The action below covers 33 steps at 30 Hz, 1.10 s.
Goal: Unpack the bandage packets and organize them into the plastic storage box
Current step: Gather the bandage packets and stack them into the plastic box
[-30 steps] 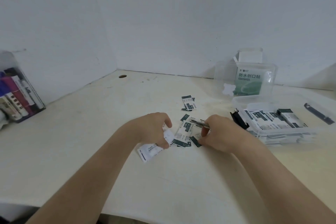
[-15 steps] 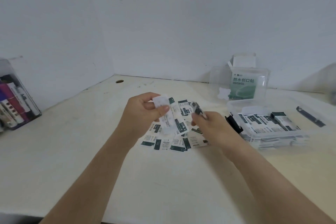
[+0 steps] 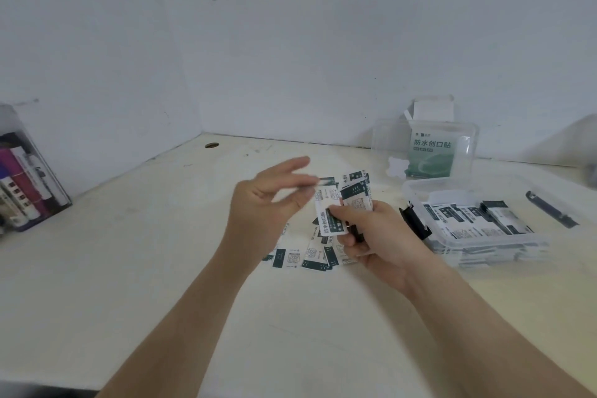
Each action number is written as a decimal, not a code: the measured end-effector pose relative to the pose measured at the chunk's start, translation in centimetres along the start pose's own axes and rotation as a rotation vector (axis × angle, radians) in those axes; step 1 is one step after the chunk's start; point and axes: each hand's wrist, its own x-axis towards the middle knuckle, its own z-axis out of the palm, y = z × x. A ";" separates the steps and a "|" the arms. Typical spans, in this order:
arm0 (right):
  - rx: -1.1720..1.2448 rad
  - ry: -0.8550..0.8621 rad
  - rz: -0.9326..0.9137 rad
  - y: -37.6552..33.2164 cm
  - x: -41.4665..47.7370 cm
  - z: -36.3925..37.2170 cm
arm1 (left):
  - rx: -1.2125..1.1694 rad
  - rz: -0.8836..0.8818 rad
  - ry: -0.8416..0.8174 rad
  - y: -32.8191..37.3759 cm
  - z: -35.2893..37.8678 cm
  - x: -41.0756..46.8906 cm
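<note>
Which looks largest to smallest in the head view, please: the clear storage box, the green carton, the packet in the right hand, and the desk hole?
1. clear storage box
2. green carton, though it stands farther back
3. packet held by the right hand, nearer the camera, so its size is exaggerated
4. desk hole

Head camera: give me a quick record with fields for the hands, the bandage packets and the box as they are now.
left hand: in the air, fingers spread and blurred, gripping nothing I can make out
right hand: grips a bunch of packets above the table
loose packets: scattered on the table below the hands
storage box: open, right of the hands, partly filled with stacked packets
carton: upright behind the box, top flap open
</note>
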 end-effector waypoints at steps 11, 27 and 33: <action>0.142 0.020 -0.062 0.2 0.0 -0.4 | -0.030 -0.288 -0.276 -0.7 1.3 -0.7; -0.235 0.444 -0.364 0.7 0.9 -0.1 | 0.749 -0.415 -0.553 -2.0 4.4 0.8; -0.296 0.447 -0.382 0.9 1.0 0.0 | 0.637 -0.552 -0.677 -2.7 3.4 2.0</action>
